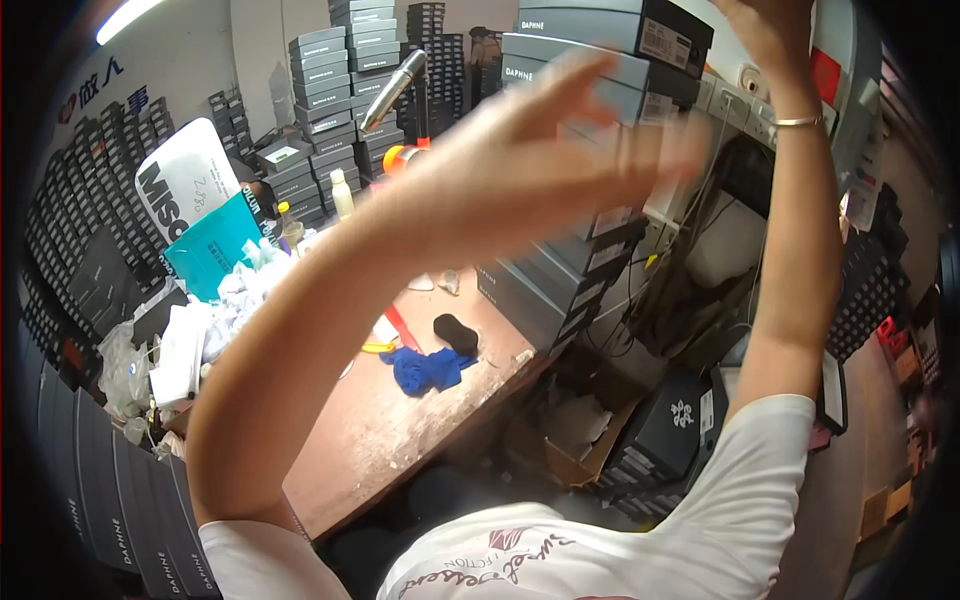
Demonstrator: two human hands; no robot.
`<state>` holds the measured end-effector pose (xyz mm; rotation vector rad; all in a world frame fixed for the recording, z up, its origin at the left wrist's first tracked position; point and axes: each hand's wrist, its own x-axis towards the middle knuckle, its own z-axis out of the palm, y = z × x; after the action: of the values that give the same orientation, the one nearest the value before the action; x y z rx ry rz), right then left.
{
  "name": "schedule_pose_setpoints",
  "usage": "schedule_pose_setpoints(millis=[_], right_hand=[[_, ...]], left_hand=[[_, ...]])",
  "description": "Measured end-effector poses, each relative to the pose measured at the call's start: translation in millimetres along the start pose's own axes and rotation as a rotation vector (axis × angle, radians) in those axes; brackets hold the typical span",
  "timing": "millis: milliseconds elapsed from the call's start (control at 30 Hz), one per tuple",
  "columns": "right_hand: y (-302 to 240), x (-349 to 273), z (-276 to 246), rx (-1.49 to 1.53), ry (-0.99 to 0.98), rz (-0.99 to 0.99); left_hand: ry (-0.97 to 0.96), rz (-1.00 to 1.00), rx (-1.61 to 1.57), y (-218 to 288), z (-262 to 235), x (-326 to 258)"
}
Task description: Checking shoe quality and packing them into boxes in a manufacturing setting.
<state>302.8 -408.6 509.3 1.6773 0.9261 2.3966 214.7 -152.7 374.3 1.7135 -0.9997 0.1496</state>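
My left hand (540, 165) is raised in front of the camera, blurred, fingers spread and holding nothing. It hovers before a tall stack of grey shoe boxes (590, 60). My right hand (770, 35) is lifted high at the top edge, a thin bracelet on its wrist; its fingers run out of the picture near the top boxes. Below my arms lies a worn reddish-brown worktable (400, 420) with a blue cloth (425, 368), a black sponge-like lump (455, 333) and a red-and-yellow tool (395, 335).
Crumpled white paper and bags (215, 310) pile up at the table's left, beside a teal bag (210, 250). More grey box stacks (330, 70) stand at the back. A metal lamp head (395, 90) hangs above the table. Black boxes (670, 425) and cables lie on the floor right.
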Motion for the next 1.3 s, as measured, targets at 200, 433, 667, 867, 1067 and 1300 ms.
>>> schedule_pose_setpoints(millis=[200, 433, 667, 867, 1067, 1300], right_hand=[[81, -25, 56, -0.01, -0.571, 0.206], [93, -30, 85, 0.159, -0.737, 0.363], [94, -21, 100, 0.266, -0.682, 0.541], [75, -16, 119, 0.03, -0.497, 0.64], [59, -24, 138, -0.04, -0.46, 0.562], [129, -169, 97, 0.324, -0.172, 1.173]], left_hand=[[-0.134, -0.388, 0.116, -48, -20, -80], [0.092, -0.668, 0.025, -102, -73, -179], [0.06, -0.741, 0.025, -122, -67, -203], [0.047, -0.788, 0.079, -133, -60, -219], [0.091, -0.807, 0.09, -142, -59, -247], [0.238, -0.907, -0.162, -153, -56, -304]])
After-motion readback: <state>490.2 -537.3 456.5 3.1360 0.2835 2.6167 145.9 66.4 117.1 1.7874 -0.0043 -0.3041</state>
